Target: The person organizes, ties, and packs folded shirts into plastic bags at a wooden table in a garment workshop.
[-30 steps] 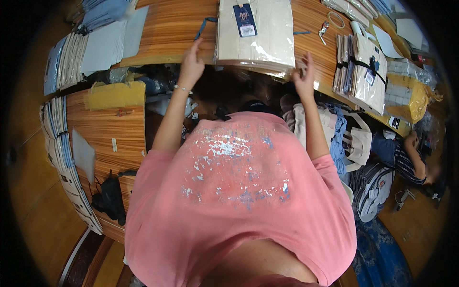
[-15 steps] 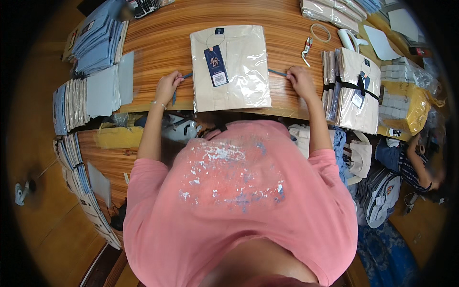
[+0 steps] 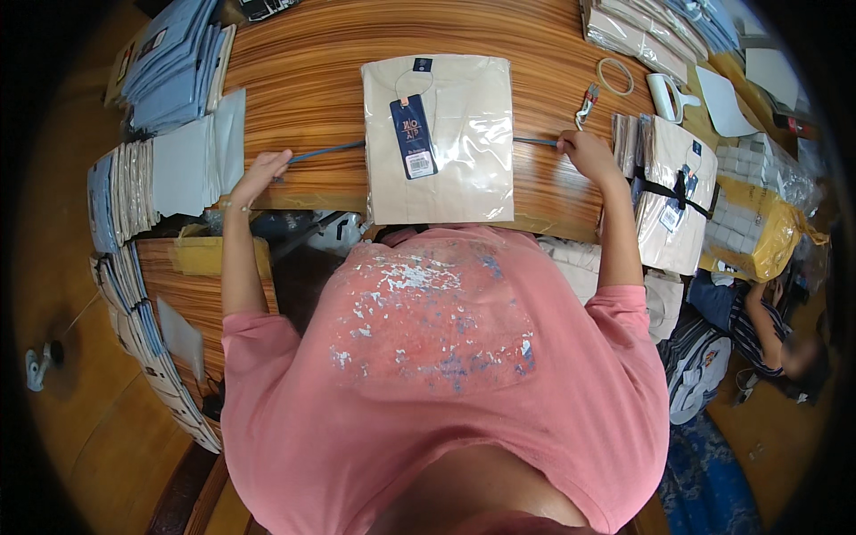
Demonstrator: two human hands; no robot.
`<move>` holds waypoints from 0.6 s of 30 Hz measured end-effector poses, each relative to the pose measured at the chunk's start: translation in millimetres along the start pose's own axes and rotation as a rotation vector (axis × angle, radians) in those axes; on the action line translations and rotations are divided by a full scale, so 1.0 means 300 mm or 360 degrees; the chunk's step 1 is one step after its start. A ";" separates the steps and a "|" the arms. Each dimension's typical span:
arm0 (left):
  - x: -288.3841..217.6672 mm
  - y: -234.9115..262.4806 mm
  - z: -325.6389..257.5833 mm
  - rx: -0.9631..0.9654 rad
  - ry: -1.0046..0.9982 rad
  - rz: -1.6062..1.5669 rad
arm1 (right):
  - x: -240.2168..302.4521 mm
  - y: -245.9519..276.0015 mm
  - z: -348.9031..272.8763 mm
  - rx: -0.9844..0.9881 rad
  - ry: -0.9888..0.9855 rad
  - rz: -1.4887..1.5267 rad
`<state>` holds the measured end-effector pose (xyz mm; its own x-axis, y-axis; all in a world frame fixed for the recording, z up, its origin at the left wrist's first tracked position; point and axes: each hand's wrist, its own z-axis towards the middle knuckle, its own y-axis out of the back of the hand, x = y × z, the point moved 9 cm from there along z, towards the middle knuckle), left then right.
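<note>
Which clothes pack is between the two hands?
The middle, cream pack: the left hand and right hand pinch the blue strip sticking out at its two sides. The other packs lie past the hands, to either side.

The head view comes from the left of two side-by-side fisheye cameras worn on the person's head. It looks steeply down, upright and unmirrored: the pink T-shirt (image 3: pixel 437 348) sits close below, filling the lower middle, with the wood-grain bench (image 3: pixel 312 53) and bagged cream garment (image 3: pixel 473 183) farther off. Straight edges bow toward a dark, rounded rim.
</note>
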<state>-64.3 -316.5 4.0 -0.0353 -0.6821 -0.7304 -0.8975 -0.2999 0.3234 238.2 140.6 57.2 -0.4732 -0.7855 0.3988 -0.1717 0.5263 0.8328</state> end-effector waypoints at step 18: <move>-0.827 -0.676 0.035 -0.1001 -0.1166 0.1043 | 0.599 -0.060 0.019 -0.0666 0.0481 -0.0048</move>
<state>121.9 -79.5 113.4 -0.8407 -0.3424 -0.4194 -0.2448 -0.4506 0.8585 151.4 -8.1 111.7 -0.1918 -0.8899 0.4139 0.2083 0.3752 0.9033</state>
